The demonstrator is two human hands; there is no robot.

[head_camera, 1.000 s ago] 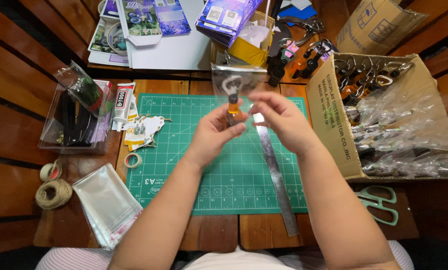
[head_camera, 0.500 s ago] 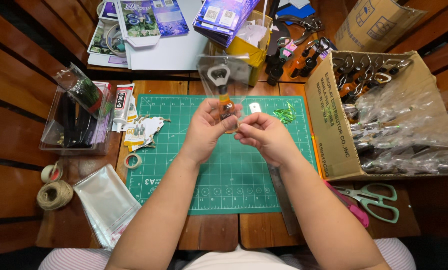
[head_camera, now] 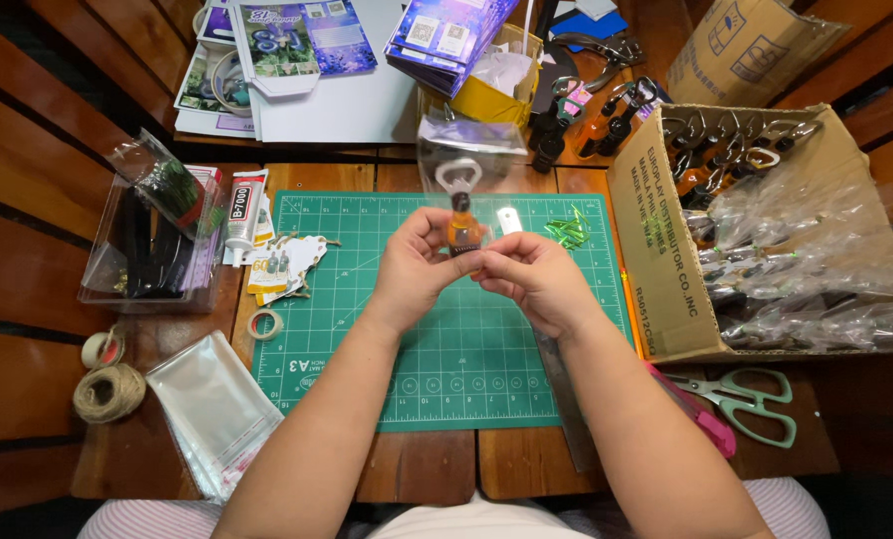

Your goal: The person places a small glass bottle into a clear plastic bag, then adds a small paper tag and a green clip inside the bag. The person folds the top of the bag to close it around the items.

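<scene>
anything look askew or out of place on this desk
Nothing looks spilled or broken. Both hands, left hand and right hand, hold a bottle opener in a clear bag over the green cutting mat. The metal ruler lies slanted off the mat's front edge, and loose clear bags overhang the table edge.

Left hand (head_camera: 414,268): raised at centre, fingers curled inward, thumb forward, pinching.
Right hand (head_camera: 533,279): just beside the left, fingertips meeting it, closed in a pinch.
Forearms: bare, both angled inward and converging.
</scene>
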